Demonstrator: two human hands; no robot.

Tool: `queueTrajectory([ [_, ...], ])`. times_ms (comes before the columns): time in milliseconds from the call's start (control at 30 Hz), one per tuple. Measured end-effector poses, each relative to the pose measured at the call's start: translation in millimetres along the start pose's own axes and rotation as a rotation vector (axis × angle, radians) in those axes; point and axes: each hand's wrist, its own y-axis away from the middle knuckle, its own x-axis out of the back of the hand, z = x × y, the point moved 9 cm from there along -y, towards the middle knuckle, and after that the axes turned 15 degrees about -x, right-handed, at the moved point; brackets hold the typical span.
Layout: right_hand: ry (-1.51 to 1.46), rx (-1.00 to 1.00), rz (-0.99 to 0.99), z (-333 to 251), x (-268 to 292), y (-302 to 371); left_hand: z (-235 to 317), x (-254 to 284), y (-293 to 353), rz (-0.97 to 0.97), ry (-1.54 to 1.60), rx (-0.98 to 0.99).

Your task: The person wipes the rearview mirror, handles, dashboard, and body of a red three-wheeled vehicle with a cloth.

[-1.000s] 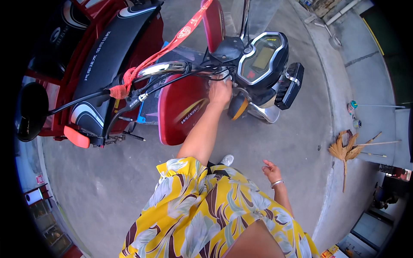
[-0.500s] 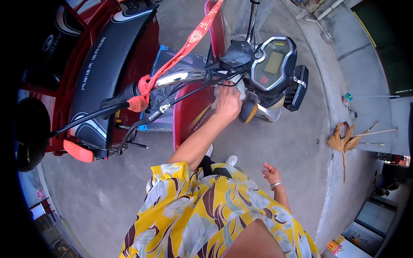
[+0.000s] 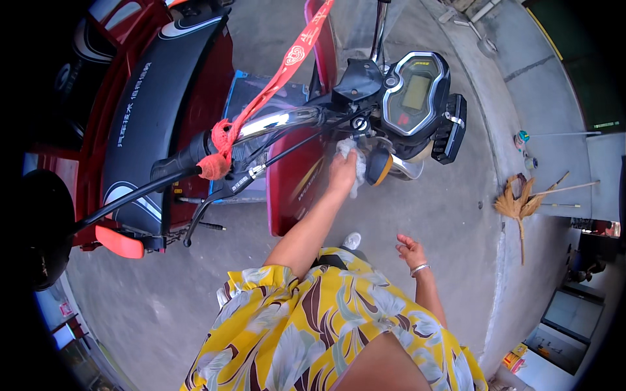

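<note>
My left hand [image 3: 343, 171] reaches forward and is closed on a crumpled white cloth [image 3: 359, 174]. It is beside the orange turn signal [image 3: 379, 167], below the vehicle's steering column. Just to the right, the dashboard display [image 3: 413, 92] sits in its silver-edged housing. A chrome handlebar [image 3: 277, 121] with a red ribbon [image 3: 295, 57] tied round it runs to the left of the hand. Low on the right, my right hand [image 3: 411, 252] hangs in the air with a bracelet at the wrist. Its fingers are loosely bent and apart, holding nothing.
A dark seat [image 3: 151, 104] and red body stand at the left, with a black mirror [image 3: 49, 228] sticking out. The red front panel [image 3: 293, 189] is close to my left forearm. A straw broom [image 3: 518, 205] leans by the wall at right.
My left hand has drawn back a little toward me with the cloth, out from under the cables, and a key switch now shows there. My right hand has barely moved.
</note>
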Motion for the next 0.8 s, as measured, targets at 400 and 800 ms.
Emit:
queueTrajectory([
  [400, -0.177, -0.085, 0.050, 64, 23, 0, 101, -23, -46, -0.172, -0.320, -0.367],
  [800, -0.153, -0.091, 0.002, 74, 18, -15, 116, -26, -53, -0.333, -0.710, -0.160],
])
